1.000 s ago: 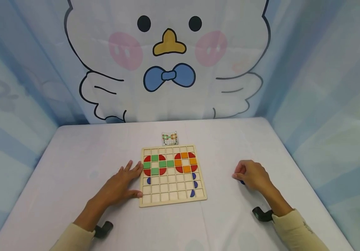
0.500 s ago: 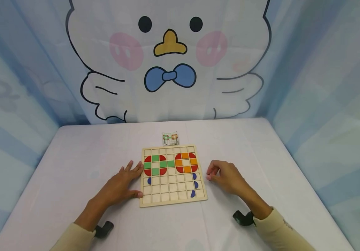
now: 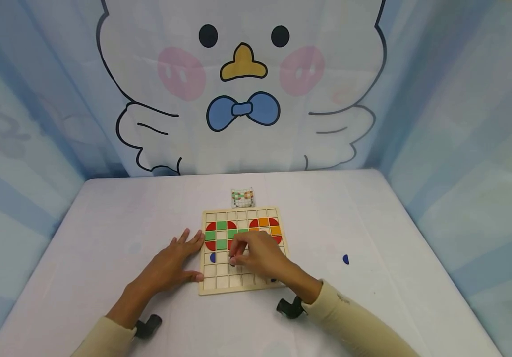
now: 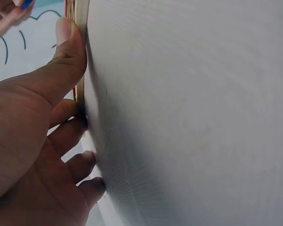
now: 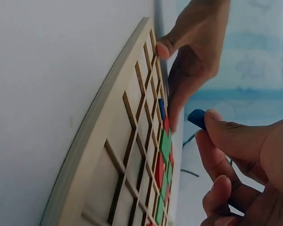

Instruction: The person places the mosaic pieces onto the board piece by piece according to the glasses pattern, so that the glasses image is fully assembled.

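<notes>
My right hand is over the middle of a wooden grid board, pinching a blue half-round piece between thumb and fingertips. In the right wrist view the piece is held up off the grid. The left hand lies along the board's left edge, fingers spread and thumb touching the rim. Green squares and red quarter-round pieces form a ring at the board's left. Orange squares with red corners are at the right, partly covered by my right hand. One blue half-round sits in a lower left cell.
A small pattern card lies just beyond the board's far edge. Another blue half-round piece rests on the white table to the right. Behind the table hangs a curtain with a cartoon print.
My right hand has moved left from the table to over the board, carrying a blue half-round piece. Another blue piece has come into view where that hand was. The left hand has stayed put.
</notes>
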A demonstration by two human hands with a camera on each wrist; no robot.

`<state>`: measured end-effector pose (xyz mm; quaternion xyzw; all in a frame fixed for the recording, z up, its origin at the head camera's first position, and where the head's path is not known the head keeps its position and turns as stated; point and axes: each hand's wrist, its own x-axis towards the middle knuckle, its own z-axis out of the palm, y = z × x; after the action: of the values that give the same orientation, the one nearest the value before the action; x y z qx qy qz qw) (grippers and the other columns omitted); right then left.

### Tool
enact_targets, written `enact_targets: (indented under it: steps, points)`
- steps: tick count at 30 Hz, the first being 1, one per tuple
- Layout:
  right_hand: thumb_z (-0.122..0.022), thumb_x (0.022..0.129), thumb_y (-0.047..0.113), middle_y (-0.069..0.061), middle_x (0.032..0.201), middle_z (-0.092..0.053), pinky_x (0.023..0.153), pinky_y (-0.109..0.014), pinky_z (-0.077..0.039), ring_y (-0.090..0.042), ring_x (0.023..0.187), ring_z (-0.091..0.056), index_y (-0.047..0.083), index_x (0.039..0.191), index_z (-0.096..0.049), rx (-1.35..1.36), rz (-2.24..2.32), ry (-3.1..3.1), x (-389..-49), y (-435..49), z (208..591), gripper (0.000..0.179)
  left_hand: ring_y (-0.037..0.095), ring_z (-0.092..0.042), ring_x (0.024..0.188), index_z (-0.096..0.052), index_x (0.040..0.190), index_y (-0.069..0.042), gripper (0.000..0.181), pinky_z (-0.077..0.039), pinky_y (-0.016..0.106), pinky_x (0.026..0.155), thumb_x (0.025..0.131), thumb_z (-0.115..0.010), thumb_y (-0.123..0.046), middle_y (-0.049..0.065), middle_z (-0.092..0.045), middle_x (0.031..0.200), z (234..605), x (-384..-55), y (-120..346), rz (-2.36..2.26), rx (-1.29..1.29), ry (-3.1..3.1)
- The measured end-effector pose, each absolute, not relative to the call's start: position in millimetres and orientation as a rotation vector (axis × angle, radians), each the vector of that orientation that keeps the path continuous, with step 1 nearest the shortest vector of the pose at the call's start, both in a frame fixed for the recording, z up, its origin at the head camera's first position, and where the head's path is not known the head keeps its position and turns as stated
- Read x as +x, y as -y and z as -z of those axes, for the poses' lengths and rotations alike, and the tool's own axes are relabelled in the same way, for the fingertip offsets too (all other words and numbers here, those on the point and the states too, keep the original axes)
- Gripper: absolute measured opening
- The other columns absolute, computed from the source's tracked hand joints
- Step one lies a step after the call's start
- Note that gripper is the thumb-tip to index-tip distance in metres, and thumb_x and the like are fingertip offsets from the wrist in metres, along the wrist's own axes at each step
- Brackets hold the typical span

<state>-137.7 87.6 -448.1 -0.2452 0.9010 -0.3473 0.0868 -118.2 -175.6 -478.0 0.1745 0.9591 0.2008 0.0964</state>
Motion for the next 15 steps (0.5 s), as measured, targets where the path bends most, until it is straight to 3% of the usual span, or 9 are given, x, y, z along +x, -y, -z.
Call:
enact_targets:
  steps: [5, 15]
  points:
    - [-0.089, 0.089, 0.02, 0.014, 0.073, -0.064, 0.068, -0.021, -0.046, -0.003, 0.073, -0.057, 0.026, 0.082, -0.073, -0.759, 0.967, -2.66, -138, -57, 455, 0.019, 0.048, -0.023, 0.162, -0.037, 0.165, -0.01, 0.106, -0.031, 0.07, 0.125, 0.079, -0.09, -0.043, 0.012, -0.036, 0.171, 478, -118, 177, -0.607, 0.546, -2.845]
    - [-0.089, 0.089, 0.021, 0.013, 0.067, -0.061, 0.056, -0.019, -0.041, -0.002, 0.063, -0.054, 0.025, 0.08, -0.073, -0.739, 0.879, -2.706, -138, -32, 470, 0.018, 0.05, -0.026, 0.16, -0.039, 0.163, -0.006, 0.104, -0.03, 0.07, 0.125, 0.08, -0.09, -0.04, 0.015, -0.038, 0.17, 478, -118, 179, -0.623, 0.599, -2.856]
